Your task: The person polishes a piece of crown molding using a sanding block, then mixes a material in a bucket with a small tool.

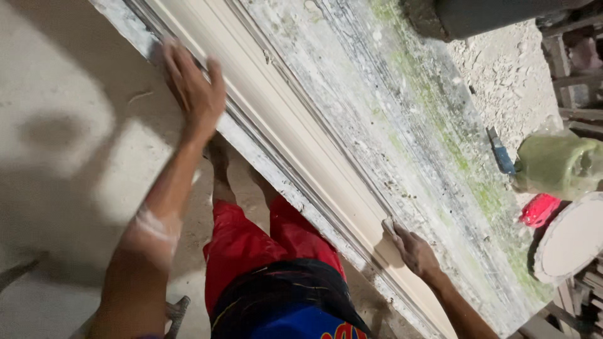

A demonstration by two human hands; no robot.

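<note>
Pressing moulding (pixel 295 144): left hand (pixel 191 85) blurred, flat; right hand (pixel 411 248) grip clenched on half-hidden scraper (pixel 389 226)

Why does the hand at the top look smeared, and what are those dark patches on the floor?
Head view: the left hand on the moulded strip is motion-blurred; the right hand is sharper. Soft shadows fall on the floor at left.

Cream moulding (pixel 295 135), red shorts (pixel 251 248), green-streaked slab (pixel 427 125)

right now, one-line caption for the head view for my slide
Left hand and right hand press on a long pale moulded strip lying along a plaster-crusted workbench.
</note>
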